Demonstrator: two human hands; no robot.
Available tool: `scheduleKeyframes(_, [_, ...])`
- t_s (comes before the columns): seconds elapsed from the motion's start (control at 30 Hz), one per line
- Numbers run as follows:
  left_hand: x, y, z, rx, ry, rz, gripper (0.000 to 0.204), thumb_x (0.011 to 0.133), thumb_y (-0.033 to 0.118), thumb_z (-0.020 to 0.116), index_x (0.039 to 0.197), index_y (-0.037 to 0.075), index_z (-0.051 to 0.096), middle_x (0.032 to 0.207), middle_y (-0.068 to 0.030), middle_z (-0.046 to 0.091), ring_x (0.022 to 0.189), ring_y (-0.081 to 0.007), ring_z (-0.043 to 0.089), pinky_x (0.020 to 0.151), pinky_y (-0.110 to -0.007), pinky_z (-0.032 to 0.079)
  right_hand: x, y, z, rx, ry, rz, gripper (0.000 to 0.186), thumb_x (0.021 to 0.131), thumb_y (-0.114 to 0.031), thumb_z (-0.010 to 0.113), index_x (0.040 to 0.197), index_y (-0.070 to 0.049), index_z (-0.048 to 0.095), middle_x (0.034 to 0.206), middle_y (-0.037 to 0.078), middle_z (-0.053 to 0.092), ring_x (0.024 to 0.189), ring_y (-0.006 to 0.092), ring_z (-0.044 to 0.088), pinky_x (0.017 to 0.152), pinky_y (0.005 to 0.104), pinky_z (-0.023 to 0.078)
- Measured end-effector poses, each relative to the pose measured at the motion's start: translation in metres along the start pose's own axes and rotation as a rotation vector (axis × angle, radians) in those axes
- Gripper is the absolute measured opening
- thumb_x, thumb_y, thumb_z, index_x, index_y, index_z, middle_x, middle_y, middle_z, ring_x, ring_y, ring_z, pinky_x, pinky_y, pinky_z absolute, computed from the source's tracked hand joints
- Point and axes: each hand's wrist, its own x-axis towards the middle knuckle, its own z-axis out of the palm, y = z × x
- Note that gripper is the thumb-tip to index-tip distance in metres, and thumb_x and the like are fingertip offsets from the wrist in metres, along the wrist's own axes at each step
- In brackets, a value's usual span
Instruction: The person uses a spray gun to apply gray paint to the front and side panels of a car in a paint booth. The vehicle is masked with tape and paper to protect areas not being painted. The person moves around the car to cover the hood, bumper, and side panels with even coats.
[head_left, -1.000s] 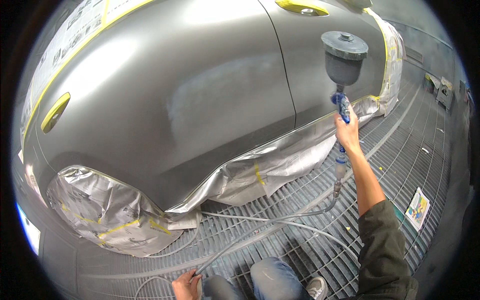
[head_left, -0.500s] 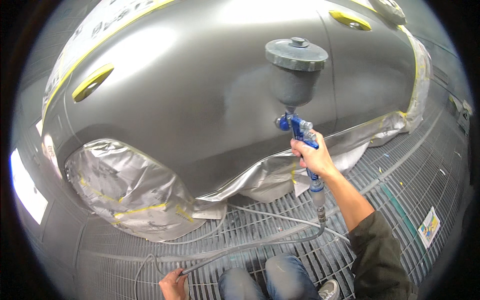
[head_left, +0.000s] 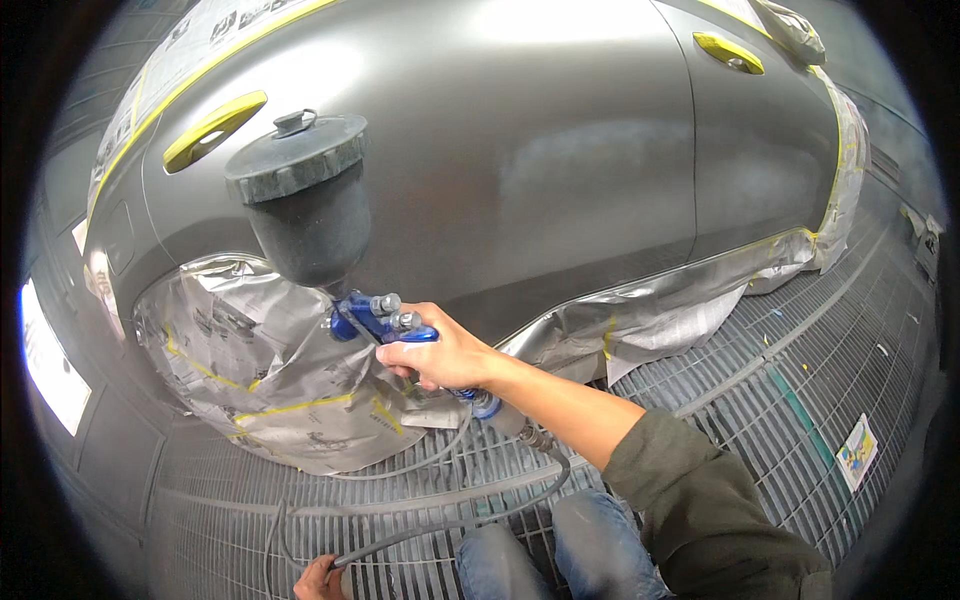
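Observation:
My right hand (head_left: pixel 436 350) is wrapped round the grip of a blue spray gun (head_left: pixel 362 316). A dark grey lidded paint cup (head_left: pixel 312 215) sits on top of the gun, tilted slightly. The gun is in front of the grey car side (head_left: pixel 440 200), near its rear wheel area. From the bottom of the grip a grey air hose (head_left: pixel 480 520) curves down and left. My left hand (head_left: pixel 320 580), low at the picture's edge, is closed round that hose. Yellow tape covers the rear door handle (head_left: pixel 214 131) and the front door handle (head_left: pixel 730 53).
Crumpled masking sheet (head_left: pixel 290 370) covers the rear wheel, and more sheeting (head_left: pixel 660 330) runs along the sill. Below lies a grated floor (head_left: pixel 720 420) with loose hose on it. A coloured paper (head_left: pixel 857 452) lies at the right. My knees (head_left: pixel 600 545) show at the bottom.
My right hand has swept the spray gun left along the car side, from the door's middle toward the rear wheel. My left hand has shifted slightly left and down, still holding the hose.

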Motion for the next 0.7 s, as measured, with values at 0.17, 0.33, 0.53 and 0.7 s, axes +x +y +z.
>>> scheduleKeyframes(0.17, [0.002,0.019,0.003,-0.019,-0.079,-0.066,0.020,0.089,0.006,0.064,0.106,0.003,0.074,0.103,-0.0182,0.074,0.096,-0.0326,0.071,0.085,-0.039,0.055,-0.023,-0.010,-0.050,0.029,0.224,0.019,0.022,0.088,-0.020,0.072,0.099,-0.004,0.063,0.071,-0.002,0.060,0.057,0.0033,0.051,0.044,0.0199,0.039])
scheduleKeyframes(0.33, [0.014,0.047,0.032,-0.063,-0.171,0.010,0.021,0.090,0.006,0.064,0.108,0.003,0.073,0.101,-0.0199,0.073,0.096,-0.0365,0.070,0.082,-0.041,0.054,-0.082,-0.022,-0.147,-0.089,0.492,0.051,0.013,0.088,-0.017,0.069,0.084,-0.005,0.064,0.070,0.001,0.060,0.057,0.0049,0.052,0.042,0.0213,0.039])
scheduleKeyframes(0.53, [0.025,0.109,0.070,-0.101,-0.335,0.096,0.025,0.087,0.009,0.066,0.111,0.003,0.072,0.106,-0.0239,0.071,0.098,-0.0406,0.069,0.082,-0.045,0.054,-0.167,-0.053,-0.252,-0.180,0.733,0.011,0.011,0.085,-0.014,0.064,0.079,-0.006,0.061,0.066,0.001,0.059,0.053,0.0065,0.052,0.043,0.0230,0.040])
scheduleKeyframes(0.7, [0.030,0.182,0.076,-0.189,-0.369,0.124,0.028,0.084,0.007,0.066,0.111,0.001,0.072,0.105,-0.0251,0.071,0.100,-0.0428,0.067,0.087,-0.048,0.051,-0.225,-0.073,-0.320,-0.268,0.911,-0.026,0.014,0.085,-0.012,0.062,0.074,-0.004,0.060,0.064,0.002,0.058,0.049,0.0087,0.051,0.041,0.0249,0.040])
